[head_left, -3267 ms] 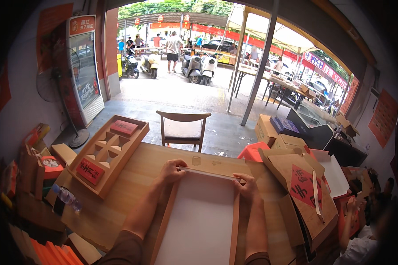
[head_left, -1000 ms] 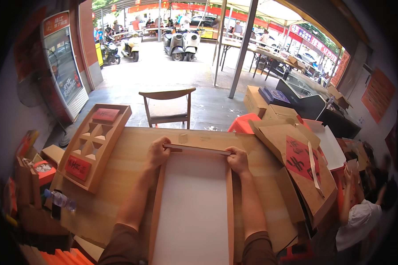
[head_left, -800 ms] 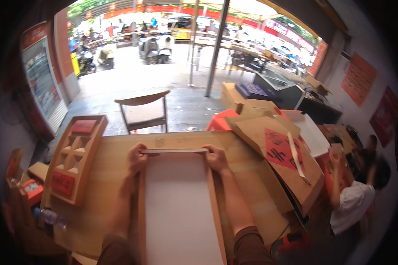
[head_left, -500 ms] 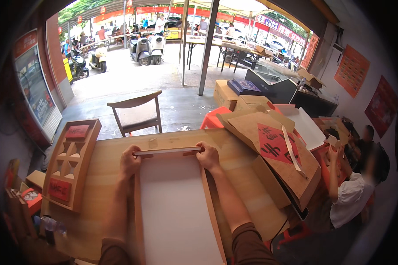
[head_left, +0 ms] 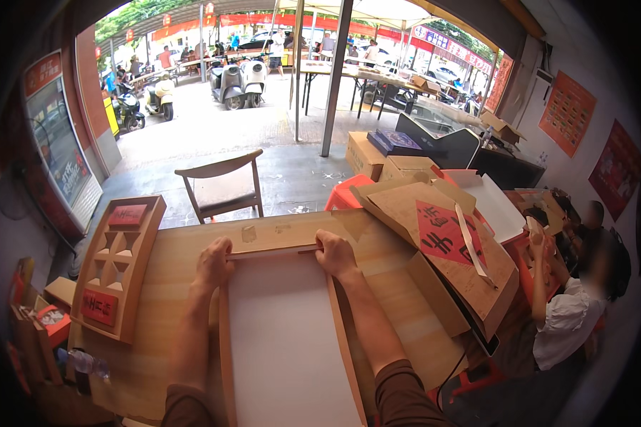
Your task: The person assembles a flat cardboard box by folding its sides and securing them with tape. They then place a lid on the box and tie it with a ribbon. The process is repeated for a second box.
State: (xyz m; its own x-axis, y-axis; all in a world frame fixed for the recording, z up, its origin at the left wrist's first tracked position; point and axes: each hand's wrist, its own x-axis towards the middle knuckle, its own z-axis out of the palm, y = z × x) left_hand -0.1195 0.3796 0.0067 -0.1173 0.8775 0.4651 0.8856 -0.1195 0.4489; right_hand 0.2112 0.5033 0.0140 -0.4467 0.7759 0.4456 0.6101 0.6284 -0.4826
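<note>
A long, shallow cardboard box [head_left: 285, 334] with a white inside and brown side walls lies on the wooden table in front of me, its near end cut off by the lower edge of the view. My left hand [head_left: 214, 264] is closed on the far left corner, fingers curled at the end wall. At the far right corner, my right hand [head_left: 336, 254] grips the same wall with fingers bent over it. Between the two hands runs the brown far end wall [head_left: 274, 252]. My fingertips are partly hidden.
Left stands a brown divided gift box [head_left: 132, 285] with red cards. Right, flattened cardboard with a red label [head_left: 445, 231] is piled up. A wooden chair [head_left: 221, 188] and red stool [head_left: 349, 191] stand beyond the table. A plastic bottle [head_left: 89, 363] lies near left; a person [head_left: 570, 313] sits right.
Both hands keep hold of the far end while the end wall has shifted slightly and tilted, showing more of its brown face. My left hand sits a little lower.
</note>
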